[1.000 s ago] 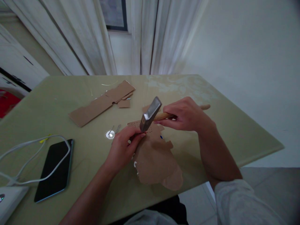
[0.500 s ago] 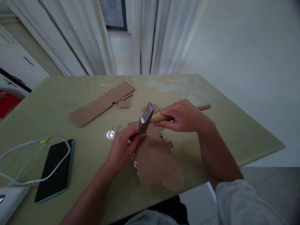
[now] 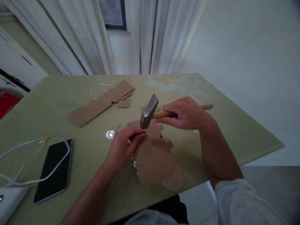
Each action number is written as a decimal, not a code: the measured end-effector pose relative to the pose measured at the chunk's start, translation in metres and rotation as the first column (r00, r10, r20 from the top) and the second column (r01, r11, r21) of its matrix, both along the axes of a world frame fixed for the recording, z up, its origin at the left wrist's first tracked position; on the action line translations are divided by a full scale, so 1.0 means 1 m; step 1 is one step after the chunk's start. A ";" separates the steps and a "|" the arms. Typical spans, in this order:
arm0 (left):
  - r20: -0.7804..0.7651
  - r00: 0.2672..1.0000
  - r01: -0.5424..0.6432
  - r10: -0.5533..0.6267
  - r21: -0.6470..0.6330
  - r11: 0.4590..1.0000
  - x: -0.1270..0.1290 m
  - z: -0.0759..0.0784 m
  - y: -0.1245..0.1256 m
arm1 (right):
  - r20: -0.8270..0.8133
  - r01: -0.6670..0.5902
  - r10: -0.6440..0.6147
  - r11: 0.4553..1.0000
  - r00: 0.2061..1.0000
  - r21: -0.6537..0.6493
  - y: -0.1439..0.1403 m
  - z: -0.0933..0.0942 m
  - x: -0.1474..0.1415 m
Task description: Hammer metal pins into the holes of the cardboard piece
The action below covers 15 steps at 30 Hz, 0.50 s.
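Note:
My right hand (image 3: 187, 114) grips the wooden handle of a hammer (image 3: 148, 112), whose metal head hangs just above a torn brown cardboard piece (image 3: 156, 159) dotted with small holes. My left hand (image 3: 123, 147) rests on the cardboard's left edge, thumb and forefinger pinched together right under the hammer head. Whatever they pinch is too small to make out. Loose nails (image 3: 114, 129) and a small shiny disc (image 3: 110, 134) lie just left of that hand.
A long cardboard strip (image 3: 100, 103) lies further back on the green table (image 3: 58, 93). A black phone (image 3: 54, 170) with a white cable (image 3: 32, 147) across it sits at the left, beside a white box (image 3: 9, 200). Curtains hang behind the table.
The hammer head dropped toward my left fingertips half a second ago and has now risen again slightly. My left hand has stayed pinched in place.

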<state>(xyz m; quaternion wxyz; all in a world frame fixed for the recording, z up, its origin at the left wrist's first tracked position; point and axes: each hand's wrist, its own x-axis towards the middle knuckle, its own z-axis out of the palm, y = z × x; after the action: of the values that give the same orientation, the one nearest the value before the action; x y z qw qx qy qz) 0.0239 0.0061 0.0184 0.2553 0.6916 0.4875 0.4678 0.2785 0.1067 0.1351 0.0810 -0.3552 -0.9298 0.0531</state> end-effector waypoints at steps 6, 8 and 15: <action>-0.026 1.000 0.000 0.000 -0.002 1.000 -0.001 0.001 0.000 | 0.027 -0.027 0.028 0.999 0.999 -0.028 -0.001 0.001 -0.002; -0.031 1.000 0.000 0.000 -0.002 1.000 -0.001 0.001 0.000 | 0.036 -0.028 0.028 1.000 0.999 -0.011 -0.002 0.001 -0.003; -0.024 1.000 0.004 -0.005 -0.004 1.000 -0.001 0.000 0.001 | -0.016 -0.011 0.011 1.000 1.000 -0.026 -0.001 -0.001 0.000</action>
<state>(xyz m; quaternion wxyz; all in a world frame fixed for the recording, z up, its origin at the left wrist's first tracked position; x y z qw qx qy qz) 0.0231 0.0067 0.0179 0.2518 0.6978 0.4899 0.4580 0.2787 0.1059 0.1340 0.0834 -0.3507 -0.9302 0.0684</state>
